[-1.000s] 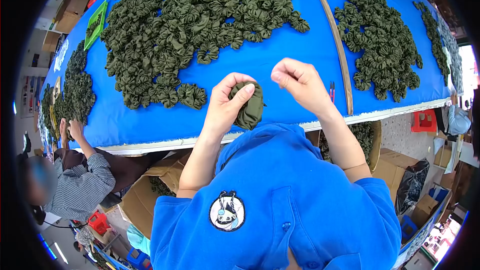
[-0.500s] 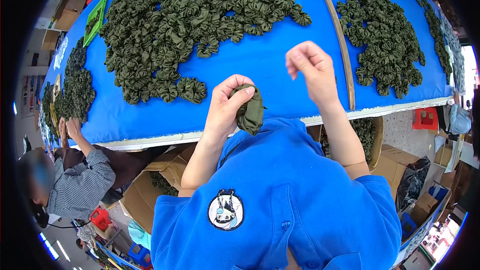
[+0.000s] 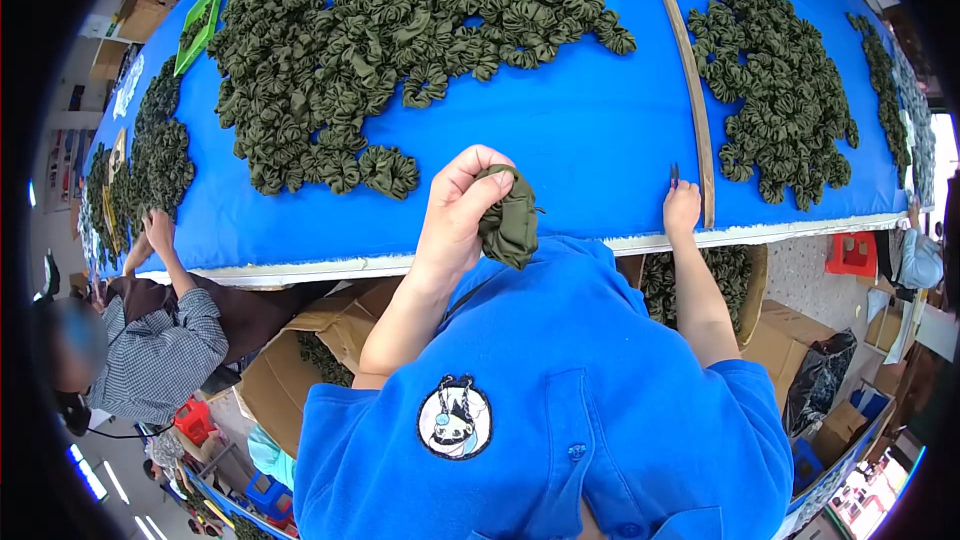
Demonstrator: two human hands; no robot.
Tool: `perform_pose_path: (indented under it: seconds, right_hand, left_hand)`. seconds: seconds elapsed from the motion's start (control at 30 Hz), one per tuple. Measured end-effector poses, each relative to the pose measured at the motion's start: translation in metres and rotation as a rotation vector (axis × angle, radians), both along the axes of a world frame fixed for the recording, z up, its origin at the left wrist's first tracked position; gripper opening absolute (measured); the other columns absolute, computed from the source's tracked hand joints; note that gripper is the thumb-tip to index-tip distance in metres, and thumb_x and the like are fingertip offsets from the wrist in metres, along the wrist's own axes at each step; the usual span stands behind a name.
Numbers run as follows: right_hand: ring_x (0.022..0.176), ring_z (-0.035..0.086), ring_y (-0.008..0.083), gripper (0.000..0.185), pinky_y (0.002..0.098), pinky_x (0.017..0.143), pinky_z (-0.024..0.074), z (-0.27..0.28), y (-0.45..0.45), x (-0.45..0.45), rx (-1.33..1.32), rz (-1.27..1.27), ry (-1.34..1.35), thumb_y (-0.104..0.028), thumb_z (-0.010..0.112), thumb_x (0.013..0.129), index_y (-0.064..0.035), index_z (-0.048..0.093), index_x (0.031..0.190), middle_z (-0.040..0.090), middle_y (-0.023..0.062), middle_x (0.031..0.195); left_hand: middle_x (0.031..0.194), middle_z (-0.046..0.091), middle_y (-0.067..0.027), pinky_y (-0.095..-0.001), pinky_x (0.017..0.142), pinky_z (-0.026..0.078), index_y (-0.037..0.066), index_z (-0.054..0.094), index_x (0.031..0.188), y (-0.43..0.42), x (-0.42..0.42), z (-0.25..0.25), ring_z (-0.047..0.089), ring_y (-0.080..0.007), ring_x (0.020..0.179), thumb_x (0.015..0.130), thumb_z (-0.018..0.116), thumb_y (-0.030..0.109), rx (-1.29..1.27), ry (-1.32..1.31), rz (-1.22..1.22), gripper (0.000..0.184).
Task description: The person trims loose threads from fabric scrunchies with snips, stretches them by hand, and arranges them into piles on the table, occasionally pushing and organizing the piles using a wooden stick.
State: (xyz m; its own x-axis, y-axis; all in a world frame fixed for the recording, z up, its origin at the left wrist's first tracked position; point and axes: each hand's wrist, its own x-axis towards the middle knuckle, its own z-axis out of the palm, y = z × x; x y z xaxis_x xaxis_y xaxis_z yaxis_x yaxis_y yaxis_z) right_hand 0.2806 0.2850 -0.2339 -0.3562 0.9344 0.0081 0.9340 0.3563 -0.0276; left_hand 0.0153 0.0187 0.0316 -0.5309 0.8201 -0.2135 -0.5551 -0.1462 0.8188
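Observation:
My left hand (image 3: 465,205) is closed round a dark green fabric scrunchie (image 3: 511,230), pinched under the thumb in front of my chest. A short thread end sticks out from its right side. Near the table's front edge, my right hand (image 3: 682,208) is closed on a small pair of thread snips (image 3: 674,176), whose dark blades point away from me. Beyond my left hand spreads a large pile of green scrunchies (image 3: 310,70) on the blue table (image 3: 540,130).
A wooden strip (image 3: 688,80) divides the table, with a second scrunchie pile (image 3: 780,90) to its right. A green tray (image 3: 200,27) lies at the far left. Cardboard boxes (image 3: 285,380) stand below the edge. At left, a co-worker in a checked shirt (image 3: 165,350) handles another pile.
My right hand has come down from its raised place to the table edge on the right and now holds the snips. My left hand keeps the scrunchie nearly where it was.

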Motion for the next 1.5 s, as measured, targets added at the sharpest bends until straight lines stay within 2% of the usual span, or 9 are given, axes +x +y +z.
perform_pose_path:
  seconds: [0.07, 0.2, 0.37, 0.53, 0.7, 0.87, 1.37, 1.47, 1.5]
  right_hand:
    - [0.074, 0.059, 0.029, 0.019, 0.0366, 0.064, 0.0486, 0.011, 0.002, 0.0, -0.068, -0.004, -0.038, -0.014, 0.055, 0.085, 0.0005, 0.057, 0.098, 0.058, 0.0153, 0.088]
    - [0.066, 0.056, 0.0183, 0.021, 0.0272, 0.059, 0.0459, 0.085, -0.011, -0.041, -1.041, -0.357, 1.297, -0.011, 0.055, 0.086, 0.003, 0.058, 0.101, 0.059, 0.0108, 0.081]
    - [0.064, 0.05, 0.0137, 0.021, 0.024, 0.059, 0.0415, 0.207, -0.06, -0.1, -1.313, 0.077, 1.533, -0.009, 0.056, 0.085, 0.0004, 0.061, 0.102, 0.059, 0.0066, 0.082]
    - [0.061, 0.047, 0.013, 0.026, 0.0238, 0.056, 0.0389, 0.269, -0.09, -0.122, -0.701, 0.8, 0.992, -0.004, 0.06, 0.081, -0.0004, 0.062, 0.106, 0.057, 0.0044, 0.078]
    - [0.06, 0.049, 0.0151, 0.031, 0.0253, 0.051, 0.039, 0.276, -0.099, -0.136, -0.09, 1.157, 0.87, -0.009, 0.07, 0.074, -0.0026, 0.064, 0.103, 0.055, 0.0048, 0.073]
    - [0.058, 0.05, 0.0162, 0.03, 0.0261, 0.049, 0.0396, 0.281, -0.099, -0.138, -0.001, 1.242, 0.745, -0.011, 0.071, 0.073, -0.0036, 0.065, 0.101, 0.056, 0.004, 0.073]
    - [0.059, 0.051, 0.0135, 0.025, 0.0228, 0.048, 0.0389, 0.273, -0.097, -0.14, 0.094, 1.208, 0.826, -0.011, 0.069, 0.073, -0.007, 0.063, 0.096, 0.056, 0.0019, 0.073]
    - [0.056, 0.046, 0.0115, 0.024, 0.0227, 0.048, 0.0373, 0.268, -0.094, -0.137, -0.144, 0.982, 1.031, -0.01, 0.063, 0.083, -0.0046, 0.064, 0.106, 0.056, 0.0029, 0.072]
    - [0.056, 0.046, 0.0106, 0.02, 0.022, 0.049, 0.037, 0.262, -0.091, -0.136, -0.391, 0.614, 1.243, -0.011, 0.058, 0.087, -0.0044, 0.064, 0.105, 0.057, 0.0031, 0.073]
  left_hand:
    - [0.075, 0.058, -0.0048, -0.0188, 0.059, 0.041, 0.003, 0.056, 0.088, 0.001, 0.002, 0.001, 0.054, -0.0096, 0.065, 0.085, 0.053, 0.006, -0.028, 0.019, -0.019, 0.006]
    - [0.072, 0.06, -0.0049, -0.0185, 0.056, 0.044, 0.002, 0.056, 0.087, 0.003, 0.005, -0.001, 0.052, -0.0081, 0.058, 0.086, 0.057, 0.005, -0.081, 0.063, 0.014, 0.004]
    - [0.071, 0.06, -0.0039, -0.0175, 0.054, 0.042, 0.002, 0.057, 0.086, 0.003, 0.007, 0.001, 0.051, -0.0068, 0.056, 0.085, 0.059, 0.005, -0.123, 0.088, 0.013, 0.004]
    - [0.07, 0.059, -0.0031, -0.0166, 0.054, 0.041, 0.002, 0.058, 0.086, 0.0, 0.008, 0.002, 0.049, -0.0054, 0.057, 0.085, 0.059, 0.006, -0.167, 0.153, 0.012, 0.004]
    - [0.07, 0.059, -0.0024, -0.0162, 0.054, 0.04, 0.002, 0.059, 0.085, -0.002, 0.008, 0.006, 0.048, -0.0046, 0.057, 0.085, 0.059, 0.006, -0.206, 0.187, 0.002, 0.004]
    - [0.07, 0.059, -0.0018, -0.016, 0.054, 0.039, 0.003, 0.06, 0.085, -0.003, 0.008, 0.007, 0.048, -0.0043, 0.058, 0.084, 0.059, 0.005, -0.221, 0.207, -0.019, 0.003]
    - [0.071, 0.06, -0.0022, -0.0169, 0.055, 0.041, 0.003, 0.059, 0.085, -0.003, 0.008, 0.01, 0.05, -0.0054, 0.059, 0.083, 0.06, 0.004, -0.214, 0.193, -0.067, 0.002]
    - [0.072, 0.059, -0.002, -0.0168, 0.055, 0.041, 0.003, 0.058, 0.089, -0.002, 0.009, 0.008, 0.051, -0.0058, 0.059, 0.085, 0.059, 0.005, -0.173, 0.175, -0.035, 0.004]
    - [0.072, 0.059, -0.0019, -0.0168, 0.056, 0.041, 0.003, 0.058, 0.09, -0.002, 0.009, 0.007, 0.051, -0.006, 0.059, 0.086, 0.058, 0.005, -0.153, 0.167, -0.018, 0.005]
